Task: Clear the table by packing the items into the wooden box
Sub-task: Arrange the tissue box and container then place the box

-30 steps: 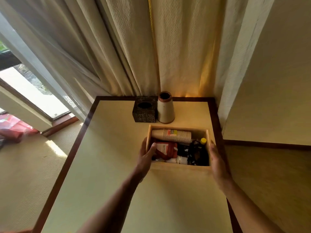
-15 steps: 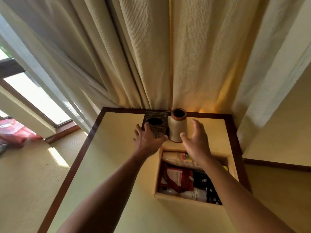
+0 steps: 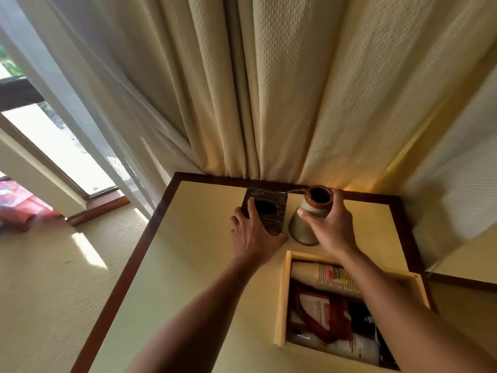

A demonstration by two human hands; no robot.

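A dark square box with a round hole in its top (image 3: 271, 211) stands at the far end of the table (image 3: 193, 265). My left hand (image 3: 254, 235) grips its near left side. Beside it on the right stands a beige ceramic vase with a brown rim (image 3: 309, 219). My right hand (image 3: 332, 227) is wrapped around the vase's neck. Nearer to me, the open wooden box (image 3: 281, 300) holds a stack of paper cups (image 3: 322, 278), a red pouch (image 3: 320, 313) and dark items. My right forearm crosses over it.
Heavy cream curtains (image 3: 269, 90) hang right behind the table's far edge. A glass door (image 3: 59, 146) and carpeted floor (image 3: 48, 278) lie to the left. A wall (image 3: 462, 170) closes the right side. The table has a dark wooden rim.
Both hands left the wooden box's sides and reached forward. The left hand closed on the dark square box and the right hand closed on the vase.
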